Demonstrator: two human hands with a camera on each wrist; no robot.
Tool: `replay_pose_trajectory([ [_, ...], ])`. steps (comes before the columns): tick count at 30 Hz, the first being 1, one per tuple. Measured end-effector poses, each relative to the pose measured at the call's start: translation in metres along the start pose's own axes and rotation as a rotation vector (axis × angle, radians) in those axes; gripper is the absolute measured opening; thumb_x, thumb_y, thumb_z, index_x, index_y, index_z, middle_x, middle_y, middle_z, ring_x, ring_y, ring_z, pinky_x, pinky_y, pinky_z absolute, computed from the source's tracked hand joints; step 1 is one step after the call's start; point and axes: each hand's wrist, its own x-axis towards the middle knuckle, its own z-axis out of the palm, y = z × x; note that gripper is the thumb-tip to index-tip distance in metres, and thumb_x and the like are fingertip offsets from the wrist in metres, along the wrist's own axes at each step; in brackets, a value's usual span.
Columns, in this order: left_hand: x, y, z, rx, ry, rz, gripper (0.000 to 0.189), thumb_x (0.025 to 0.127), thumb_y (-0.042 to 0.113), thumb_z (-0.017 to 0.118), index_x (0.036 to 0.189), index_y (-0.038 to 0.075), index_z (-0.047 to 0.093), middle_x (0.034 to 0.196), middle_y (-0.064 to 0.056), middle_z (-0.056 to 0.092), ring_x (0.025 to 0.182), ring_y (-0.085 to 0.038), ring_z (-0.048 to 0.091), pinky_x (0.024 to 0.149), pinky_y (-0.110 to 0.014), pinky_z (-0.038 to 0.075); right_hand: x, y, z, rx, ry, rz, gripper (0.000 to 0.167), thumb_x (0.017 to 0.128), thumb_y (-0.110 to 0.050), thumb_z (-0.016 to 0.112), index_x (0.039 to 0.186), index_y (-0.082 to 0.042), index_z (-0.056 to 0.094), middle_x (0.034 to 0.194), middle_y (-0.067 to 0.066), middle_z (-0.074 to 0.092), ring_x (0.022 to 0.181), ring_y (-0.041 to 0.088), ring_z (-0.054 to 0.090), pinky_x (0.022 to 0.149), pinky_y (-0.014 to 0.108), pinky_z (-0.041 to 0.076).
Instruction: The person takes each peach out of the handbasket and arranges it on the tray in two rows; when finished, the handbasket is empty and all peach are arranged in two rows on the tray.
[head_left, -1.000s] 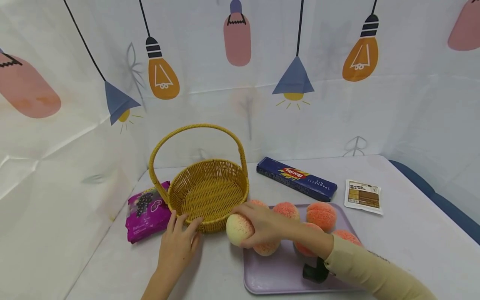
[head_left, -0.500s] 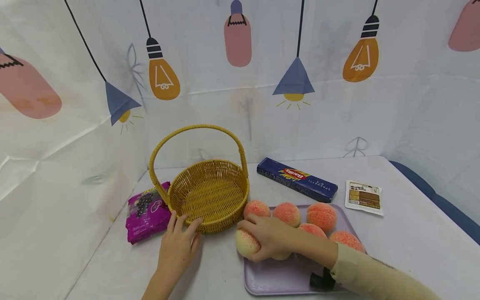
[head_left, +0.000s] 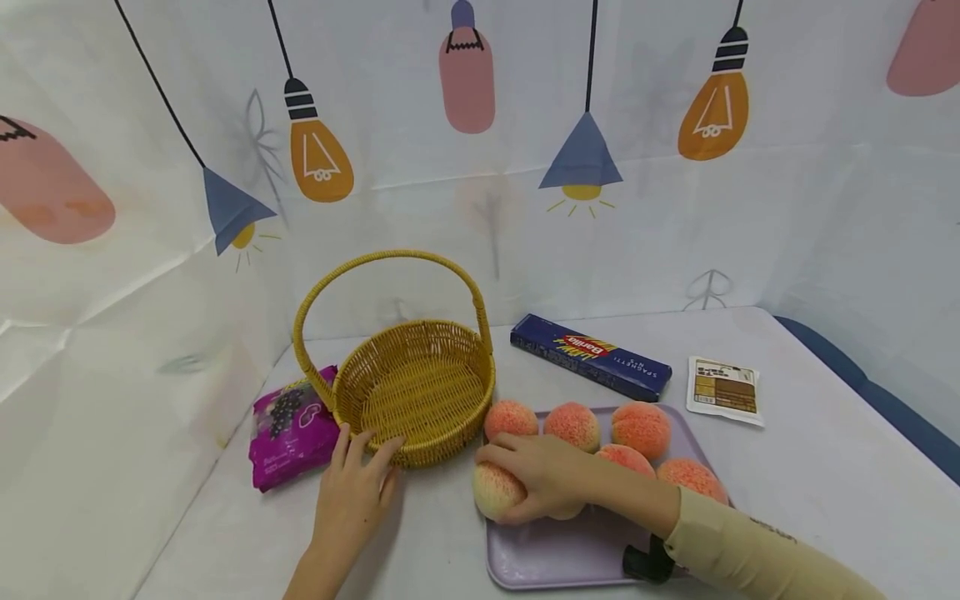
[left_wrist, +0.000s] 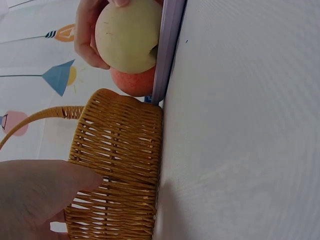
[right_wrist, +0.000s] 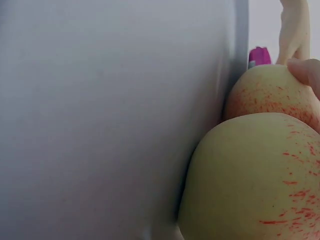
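My right hand (head_left: pixel 543 475) grips a pale peach with red flecks (head_left: pixel 498 492) at the left edge of the lilac tray (head_left: pixel 551 558). Its thumb shows on that peach in the right wrist view, where a second peach (right_wrist: pixel 250 175) sits close by. Farther back on the tray are several orange-pink peaches, among them one (head_left: pixel 512 419) by the basket. My left hand (head_left: pixel 352 492) touches the near rim of the yellow wicker basket (head_left: pixel 420 454) with extended fingers. In the left wrist view its thumb lies against the woven wall (left_wrist: pixel 120 145). The basket holds nothing.
A purple grape-print bag (head_left: pixel 292 433) leans by the basket's left side. Behind the tray lies a blue spaghetti box (head_left: pixel 592 357), with a small white-and-brown packet (head_left: pixel 725 392) to its right. The basket's tall handle (head_left: pixel 397 254) arches above it.
My right hand has carried the peach a little right and down from beside the basket to the tray's left edge, and then stays there. My left hand keeps its place on the rim.
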Motion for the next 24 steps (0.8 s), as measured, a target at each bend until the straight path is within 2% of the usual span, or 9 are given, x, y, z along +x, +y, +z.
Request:
replay_pose_trajectory([
  [4,-0.0008,-0.0001,0.0008,0.004,0.003,0.001,0.039,0.077,0.019,0.074,0.113,0.025,0.062,0.119,-0.017,0.051,0.126,-0.047,0.029,0.076,-0.064,0.043,-0.0003,0.0001,-0.0008,0.047,-0.005,-0.020,0.054,0.080,-0.055,0.060,0.124,-0.027,0.049,0.118,-0.011,0.048,0.101,0.003,0.048,0.084,0.027,0.046],
  [10,-0.0020,0.0007,0.0008,0.006,-0.034,-0.025,0.039,0.078,0.021,0.073,0.115,0.026,0.061,0.121,-0.017,0.050,0.127,-0.046,0.027,0.079,-0.064,0.042,-0.0003,-0.0002,-0.0017,0.062,0.007,-0.134,0.037,0.086,-0.047,0.057,0.117,-0.026,0.053,0.116,-0.011,0.051,0.110,0.003,0.045,0.091,0.026,0.042],
  [17,-0.0016,0.0000,-0.0001,0.006,-0.018,-0.016,0.039,0.077,0.021,0.073,0.114,0.026,0.061,0.119,-0.017,0.050,0.127,-0.046,0.028,0.078,-0.064,0.042,-0.0021,-0.0012,-0.0011,0.017,0.043,-0.178,0.044,0.089,-0.046,0.053,0.126,-0.022,0.051,0.123,-0.011,0.049,0.117,0.006,0.042,0.094,0.028,0.041],
  [24,-0.0003,0.0001,-0.0009,0.004,-0.016,-0.008,0.040,0.077,0.020,0.073,0.115,0.026,0.061,0.120,-0.017,0.050,0.127,-0.046,0.028,0.077,-0.064,0.043,-0.0021,-0.0024,-0.0057,0.019,0.081,-0.212,0.043,0.090,-0.044,0.052,0.126,-0.020,0.052,0.126,-0.009,0.048,0.118,0.006,0.041,0.097,0.028,0.039],
])
